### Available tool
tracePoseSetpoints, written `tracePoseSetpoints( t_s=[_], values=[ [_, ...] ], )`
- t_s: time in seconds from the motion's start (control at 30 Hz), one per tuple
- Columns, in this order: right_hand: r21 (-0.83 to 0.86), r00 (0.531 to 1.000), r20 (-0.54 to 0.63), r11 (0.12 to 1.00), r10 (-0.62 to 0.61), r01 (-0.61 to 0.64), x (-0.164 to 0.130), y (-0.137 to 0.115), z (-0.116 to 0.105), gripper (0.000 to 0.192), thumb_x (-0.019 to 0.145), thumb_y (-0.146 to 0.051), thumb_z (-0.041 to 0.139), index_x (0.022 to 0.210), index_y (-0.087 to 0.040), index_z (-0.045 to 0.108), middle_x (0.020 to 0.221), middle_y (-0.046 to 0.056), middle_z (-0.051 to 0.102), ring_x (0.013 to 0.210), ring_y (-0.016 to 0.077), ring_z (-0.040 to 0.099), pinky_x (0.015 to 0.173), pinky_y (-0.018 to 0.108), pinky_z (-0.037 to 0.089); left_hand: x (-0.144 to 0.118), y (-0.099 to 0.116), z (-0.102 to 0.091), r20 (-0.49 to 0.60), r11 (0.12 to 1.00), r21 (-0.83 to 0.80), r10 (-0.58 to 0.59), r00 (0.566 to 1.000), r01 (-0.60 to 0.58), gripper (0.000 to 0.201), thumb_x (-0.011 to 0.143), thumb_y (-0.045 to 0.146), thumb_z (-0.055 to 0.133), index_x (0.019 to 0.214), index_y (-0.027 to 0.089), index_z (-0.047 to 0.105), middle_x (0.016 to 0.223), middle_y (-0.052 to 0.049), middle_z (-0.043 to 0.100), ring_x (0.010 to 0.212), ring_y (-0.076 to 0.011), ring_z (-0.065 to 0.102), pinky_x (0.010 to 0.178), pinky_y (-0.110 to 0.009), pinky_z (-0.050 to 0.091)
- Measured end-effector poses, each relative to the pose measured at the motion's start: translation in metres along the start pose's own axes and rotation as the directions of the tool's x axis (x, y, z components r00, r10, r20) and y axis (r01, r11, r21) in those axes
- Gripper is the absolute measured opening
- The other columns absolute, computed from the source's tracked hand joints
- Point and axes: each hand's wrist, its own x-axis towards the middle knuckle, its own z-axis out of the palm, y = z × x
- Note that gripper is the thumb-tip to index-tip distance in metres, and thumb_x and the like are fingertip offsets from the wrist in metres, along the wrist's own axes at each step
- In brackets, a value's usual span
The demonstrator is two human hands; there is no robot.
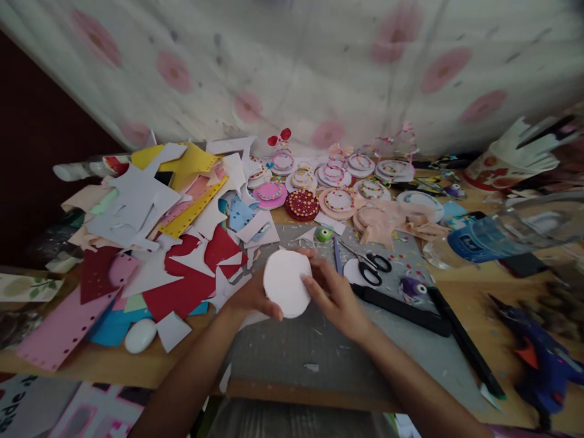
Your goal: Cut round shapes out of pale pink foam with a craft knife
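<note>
A round white foam disc [286, 283] is held between my two hands above the grey cutting mat [292, 359]. My left hand [250, 298] grips its lower left edge, thumb on the front and the other fingers hidden behind. On the right edge, my right hand [335, 289] holds it with the thumb against the face. Black-handled scissors [371, 267] lie just right of that hand, partly over another white piece. Close by are a purple stick [337, 255], a green eyeball-like ornament [323, 234] and a black bar-shaped tool [401, 309].
Foam scraps [187, 286] pile up on the left. Several decorated discs [303, 205] stand along the back. At the right are a plastic bottle [515, 228] on its side, a blue glue gun [542, 356], a black marker [468, 340] and a cup of strips [497, 164].
</note>
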Motion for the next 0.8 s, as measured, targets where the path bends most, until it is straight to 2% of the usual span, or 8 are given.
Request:
tracePoseSetpoints(
  t_s=[0.1,0.17,0.27,0.37,0.5,0.63,0.7,0.8],
  values=[
    [-0.145,0.996,-0.016,0.986,-0.087,0.084,-0.007,0.001,0.006,0.044,0.094,-0.041,0.05,0.131,-0.02,0.04,0.126,0.013,0.053,0.113,0.0242,0.053,0.096,0.039,0.045,0.0,0.003,0.009,-0.043,0.975,0.194,0.123,0.992,-0.112,0.095,0.054,0.046,0.088,0.138,0.027,0.048,0.146,-0.011,0.047,0.135,-0.034,0.042,0.113,-0.047,0.032],
    [-0.176,0.996,0.004,0.981,-0.087,0.087,-0.011,0.003,0.01,0.062,0.09,-0.047,0.054,0.139,-0.017,0.032,0.136,0.016,0.045,0.126,0.0284,0.045,0.105,0.046,0.039,0.0,0.002,0.013,-0.031,0.911,0.383,0.18,0.983,-0.154,0.097,0.053,0.039,0.09,0.139,0.027,0.046,0.145,-0.011,0.047,0.135,-0.033,0.042,0.115,-0.047,0.029],
    [-0.108,0.994,0.055,0.99,-0.09,0.096,-0.014,0.007,0.013,0.089,0.083,-0.057,0.059,0.147,-0.014,0.015,0.149,0.02,0.03,0.138,0.032,0.032,0.113,0.05,0.029,-0.001,-0.001,0.014,0.019,0.79,0.576,0.245,0.969,-0.211,0.101,0.055,0.039,0.089,0.144,0.026,0.042,0.147,-0.012,0.045,0.137,-0.034,0.04,0.116,-0.048,0.026],
    [-0.059,0.988,0.088,0.989,-0.127,0.133,-0.014,0.01,0.013,0.097,0.079,-0.058,0.064,0.149,-0.014,0.012,0.152,0.02,0.027,0.139,0.0324,0.031,0.113,0.048,0.031,-0.002,-0.002,0.013,0.061,0.741,0.618,0.287,0.956,-0.262,0.104,0.056,0.042,0.089,0.146,0.027,0.039,0.15,-0.013,0.042,0.141,-0.0351,0.032,0.118,-0.048,0.021],
    [-0.101,0.976,0.065,0.972,-0.208,0.213,-0.013,0.014,0.009,0.094,0.078,-0.053,0.066,0.149,-0.016,0.017,0.149,0.02,0.033,0.135,0.0341,0.038,0.109,0.049,0.036,-0.004,-0.004,0.012,0.014,0.815,0.521,0.287,0.958,-0.252,0.115,0.043,0.045,0.092,0.145,0.028,0.04,0.15,-0.014,0.041,0.14,-0.0375,0.034,0.118,-0.052,0.021],
    [-0.196,0.947,-0.042,0.932,-0.318,0.304,-0.01,0.012,0.002,0.096,0.072,-0.047,0.07,0.149,-0.019,0.019,0.146,0.017,0.037,0.131,0.0357,0.042,0.107,0.053,0.037,-0.005,-0.012,0.01,-0.159,0.937,0.181,0.329,0.931,-0.3,0.117,0.035,0.06,0.088,0.14,0.028,0.045,0.148,-0.015,0.044,0.136,-0.0405,0.038,0.113,-0.053,0.029],
    [-0.291,0.919,-0.083,0.891,-0.387,0.349,-0.009,0.007,-0.002,0.1,0.068,-0.045,0.072,0.15,-0.02,0.02,0.146,0.017,0.037,0.129,0.0366,0.043,0.107,0.055,0.036,-0.006,-0.014,0.009,-0.202,0.969,-0.019,0.237,0.95,-0.245,0.114,0.041,0.071,0.082,0.139,0.026,0.046,0.143,-0.017,0.048,0.134,-0.0415,0.04,0.109,-0.052,0.034],
    [-0.422,0.887,0.01,0.802,-0.462,0.423,-0.009,0.0,-0.005,0.107,0.064,-0.043,0.072,0.152,-0.018,0.016,0.147,0.017,0.037,0.131,0.0377,0.04,0.108,0.057,0.033,-0.007,-0.013,0.01,-0.106,0.983,-0.181,0.013,0.994,-0.032,0.106,0.049,0.073,0.078,0.137,0.021,0.05,0.134,-0.019,0.056,0.126,-0.0416,0.049,0.102,-0.05,0.041]
  ],
)
